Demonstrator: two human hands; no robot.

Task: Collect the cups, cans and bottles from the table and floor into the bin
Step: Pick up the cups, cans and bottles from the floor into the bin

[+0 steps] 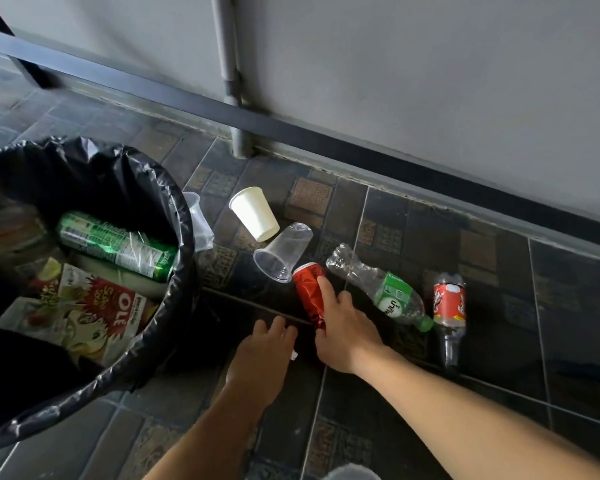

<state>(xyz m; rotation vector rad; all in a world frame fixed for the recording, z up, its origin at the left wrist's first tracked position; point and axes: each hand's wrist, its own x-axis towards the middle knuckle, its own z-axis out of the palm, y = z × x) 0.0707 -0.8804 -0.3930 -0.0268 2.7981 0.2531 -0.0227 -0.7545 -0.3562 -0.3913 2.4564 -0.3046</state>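
Note:
A crushed red can (pixel 308 291) lies on the tiled floor, and my right hand (pixel 343 327) is closed around its near end. My left hand (pixel 260 355) hovers just left of it, fingers curled, a small white scrap at its fingertips. Beyond the can lie a clear plastic cup (pixel 283 252) on its side and a white paper cup (pixel 255 213). Another clear cup (pixel 198 220) rests against the bin. To the right lie a crumpled green-label bottle (pixel 381 289) and a red-label bottle (pixel 449 311). The black-lined bin (pixel 174 306) at left holds a green can and wrappers.
A grey wall with a dark baseboard (pixel 430 174) runs diagonally behind the litter. A grey pipe (pixel 234 98) stands against the wall. A dark metal bar (pixel 118 81) crosses the upper left. Patterned dark tiles cover the floor.

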